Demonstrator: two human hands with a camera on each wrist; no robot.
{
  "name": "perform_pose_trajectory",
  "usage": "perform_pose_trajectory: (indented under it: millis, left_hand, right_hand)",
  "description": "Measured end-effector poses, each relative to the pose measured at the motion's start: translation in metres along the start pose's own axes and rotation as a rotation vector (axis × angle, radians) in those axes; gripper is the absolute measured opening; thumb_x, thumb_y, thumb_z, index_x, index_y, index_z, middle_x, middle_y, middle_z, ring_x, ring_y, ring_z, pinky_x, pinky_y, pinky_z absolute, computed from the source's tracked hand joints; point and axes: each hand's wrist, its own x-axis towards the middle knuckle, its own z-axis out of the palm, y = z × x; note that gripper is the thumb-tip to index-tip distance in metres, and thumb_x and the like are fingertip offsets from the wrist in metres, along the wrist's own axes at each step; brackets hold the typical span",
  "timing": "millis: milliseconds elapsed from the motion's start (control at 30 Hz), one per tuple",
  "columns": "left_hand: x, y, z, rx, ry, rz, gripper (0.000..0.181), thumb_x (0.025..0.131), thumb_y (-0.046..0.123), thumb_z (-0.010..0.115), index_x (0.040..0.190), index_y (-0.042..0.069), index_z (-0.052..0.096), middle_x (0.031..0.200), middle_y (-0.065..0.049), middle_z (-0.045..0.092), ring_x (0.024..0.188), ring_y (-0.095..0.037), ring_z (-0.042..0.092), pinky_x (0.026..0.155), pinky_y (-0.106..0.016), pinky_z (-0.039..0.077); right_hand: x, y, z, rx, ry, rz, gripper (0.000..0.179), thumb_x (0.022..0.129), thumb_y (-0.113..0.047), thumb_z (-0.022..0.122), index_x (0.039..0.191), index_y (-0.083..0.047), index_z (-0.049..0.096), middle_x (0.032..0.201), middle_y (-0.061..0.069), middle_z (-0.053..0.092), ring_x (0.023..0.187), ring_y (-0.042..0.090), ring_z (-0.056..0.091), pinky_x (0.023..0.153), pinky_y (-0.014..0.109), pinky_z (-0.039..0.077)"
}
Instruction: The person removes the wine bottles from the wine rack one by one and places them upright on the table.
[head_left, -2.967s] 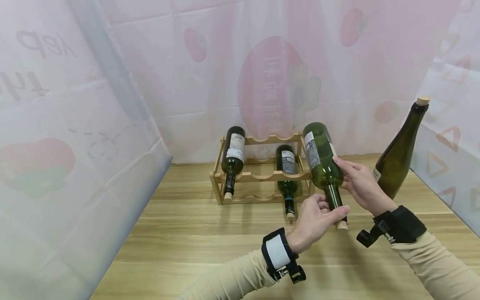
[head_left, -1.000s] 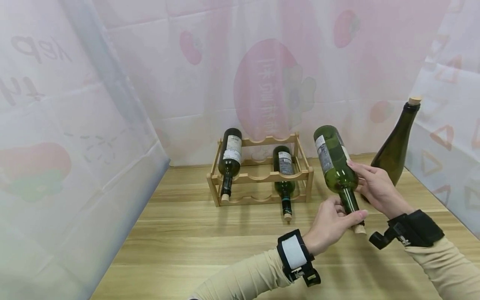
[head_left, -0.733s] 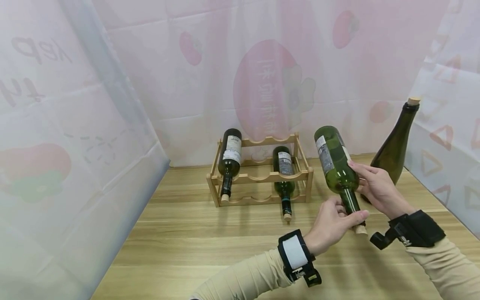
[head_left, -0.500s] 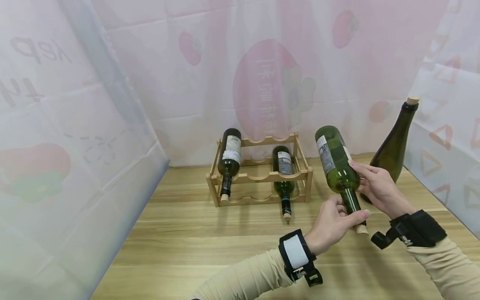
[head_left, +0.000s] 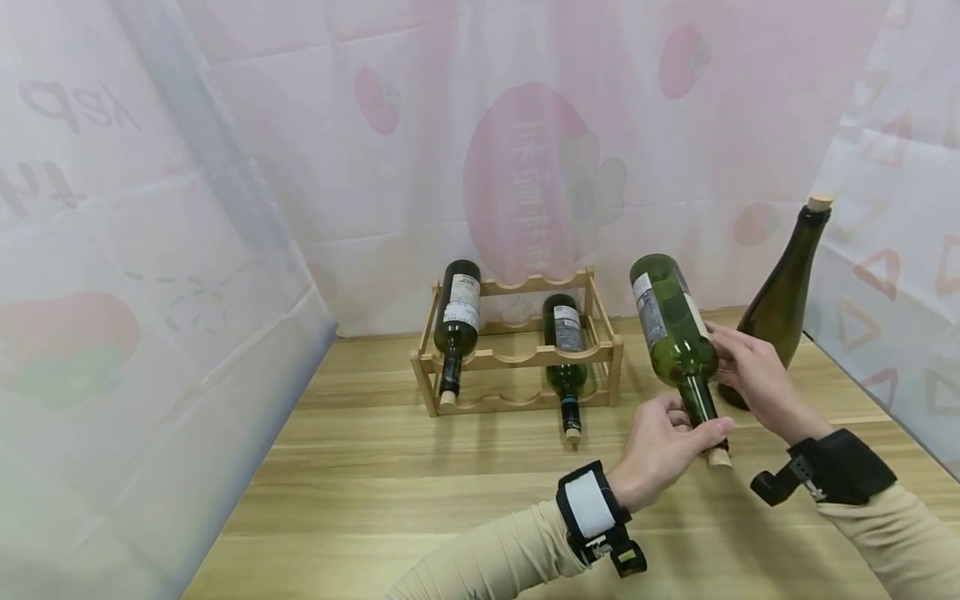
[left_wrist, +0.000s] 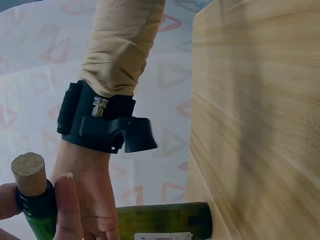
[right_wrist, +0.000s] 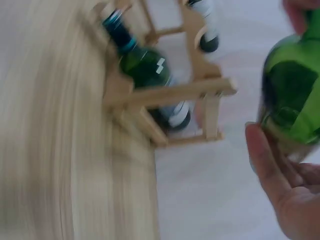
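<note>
A green wine bottle (head_left: pixel 678 333) is tilted in the air right of the wooden rack (head_left: pixel 517 358), its corked neck pointing down toward me. My left hand (head_left: pixel 660 450) grips that neck, thumb across it just above the cork (left_wrist: pixel 29 174). Along the bottle's right side lies my right hand (head_left: pixel 757 379), its thumb off the front face; the other fingers are partly hidden behind the glass. In the right wrist view the fingers (right_wrist: pixel 265 162) reach loosely to the blurred green bottle (right_wrist: pixel 295 95). A taller, dark corked bottle (head_left: pixel 780 300) stands behind the right hand.
The two-tier rack bears a dark bottle (head_left: pixel 458 312) at upper left and another bottle (head_left: pixel 567 358) at lower right, both necks toward me. Printed curtains (head_left: pixel 390 183) enclose the wooden table (head_left: pixel 360 492) at the back and sides.
Over three seconds the green bottle has moved right, away from the rack's right end. Since half a second ago my right thumb has slid off its front to the side; the left grip stays.
</note>
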Motion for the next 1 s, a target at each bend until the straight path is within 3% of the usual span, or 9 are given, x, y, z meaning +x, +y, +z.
perform_pose_trajectory:
  millis: [67,167,200,267,367,500,600,867,1000]
  left_hand:
    - [0.0,0.0,-0.001,-0.025,-0.009,0.004,0.023,0.08,0.012,0.077,0.098,0.008,0.063,0.08,-0.008,0.073,0.064,-0.004,0.066,0.059,-0.018,0.054]
    - [0.0,0.0,-0.003,-0.07,-0.035,0.018,0.022,0.081,0.009,0.076,0.099,0.004,0.064,0.083,-0.013,0.073,0.067,-0.008,0.069,0.059,-0.016,0.054]
    - [0.0,0.0,-0.003,-0.083,-0.043,0.02,0.021,0.081,0.008,0.075,0.099,0.004,0.064,0.084,-0.015,0.073,0.069,-0.011,0.07,0.059,-0.016,0.053]
    - [-0.001,0.0,-0.004,-0.108,-0.055,0.021,0.02,0.082,0.007,0.075,0.098,0.003,0.064,0.084,-0.017,0.073,0.071,-0.015,0.072,0.059,-0.016,0.054]
    - [-0.004,0.0,-0.004,-0.131,-0.071,0.014,0.019,0.082,0.006,0.074,0.097,0.003,0.064,0.085,-0.019,0.073,0.073,-0.019,0.073,0.059,-0.016,0.054]
    - [-0.006,0.0,-0.005,-0.15,-0.089,-0.004,0.018,0.083,0.006,0.073,0.098,0.003,0.064,0.086,-0.02,0.073,0.075,-0.024,0.073,0.058,-0.017,0.054]
    - [-0.008,0.001,-0.007,-0.17,-0.115,-0.014,0.018,0.084,0.006,0.072,0.099,0.002,0.064,0.088,-0.023,0.072,0.078,-0.03,0.073,0.059,-0.017,0.054]
    - [-0.013,0.006,-0.017,-0.189,-0.167,-0.038,0.017,0.086,0.008,0.071,0.1,0.0,0.065,0.091,-0.028,0.071,0.086,-0.049,0.068,0.06,-0.018,0.055]
    - [-0.017,0.008,-0.021,-0.213,-0.183,-0.021,0.032,0.089,0.009,0.069,0.115,0.007,0.051,0.09,-0.028,0.07,0.087,-0.056,0.063,0.062,-0.022,0.058]
  right_hand:
    - [0.0,0.007,0.001,-0.286,0.032,-0.189,0.046,0.095,0.0,0.05,0.14,-0.01,0.05,0.107,-0.001,0.073,0.081,-0.007,0.063,0.063,0.008,0.048]
    - [0.001,0.019,0.003,-0.747,0.142,-0.46,0.078,0.075,0.02,0.058,0.146,-0.006,0.039,0.113,0.019,0.07,0.08,0.006,0.066,0.061,0.012,0.046]
    - [0.002,0.022,0.003,-0.833,0.167,-0.524,0.087,0.069,0.022,0.063,0.147,-0.007,0.037,0.117,0.027,0.065,0.083,0.013,0.066,0.062,0.015,0.046]
    - [0.003,0.029,0.004,-0.916,0.179,-0.597,0.095,0.067,0.017,0.073,0.149,-0.009,0.033,0.122,0.026,0.061,0.094,0.031,0.064,0.075,0.023,0.048]
    - [0.007,0.038,0.003,-0.939,0.195,-0.692,0.076,0.087,-0.024,0.073,0.149,-0.007,0.032,0.136,0.025,0.052,0.103,0.037,0.057,0.086,0.03,0.041]
    - [0.017,0.045,0.002,-0.898,0.241,-0.86,0.073,0.096,-0.058,0.039,0.14,0.0,0.042,0.142,0.023,0.048,0.11,0.038,0.051,0.104,0.018,0.033]
    - [0.024,0.046,0.002,-0.858,0.254,-0.943,0.068,0.097,-0.054,0.04,0.135,0.002,0.047,0.142,0.024,0.048,0.116,0.039,0.047,0.113,0.015,0.021]
    - [0.03,0.05,0.002,-0.869,0.298,-1.057,0.058,0.097,-0.049,0.046,0.126,0.001,0.055,0.134,0.023,0.056,0.115,0.04,0.05,0.106,0.023,0.029]
    - [0.03,0.048,0.002,-0.897,0.302,-1.075,0.057,0.097,-0.048,0.047,0.126,0.0,0.056,0.132,0.022,0.058,0.114,0.04,0.052,0.101,0.027,0.032]
